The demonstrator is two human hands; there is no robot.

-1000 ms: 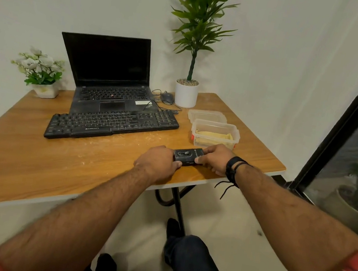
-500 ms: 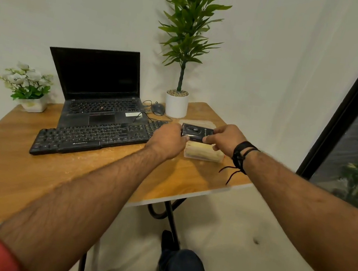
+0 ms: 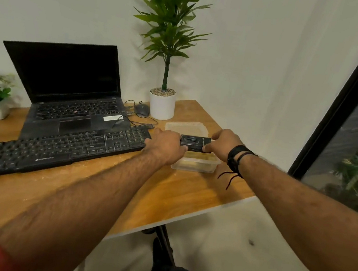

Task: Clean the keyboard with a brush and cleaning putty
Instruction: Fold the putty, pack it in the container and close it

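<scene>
A second ago both hands hold the small black box [image 3: 195, 143] low at the near edge of the table [image 3: 187, 197]; now the left hand [image 3: 167, 146] and right hand [image 3: 224, 145] grip it by its two ends, raised and carried farther out, over the clear container [image 3: 196, 161] that holds something yellow. That container, fully seen earlier, now shows only in part beneath the box and hands. The arms reach out straighter across the table.
</scene>
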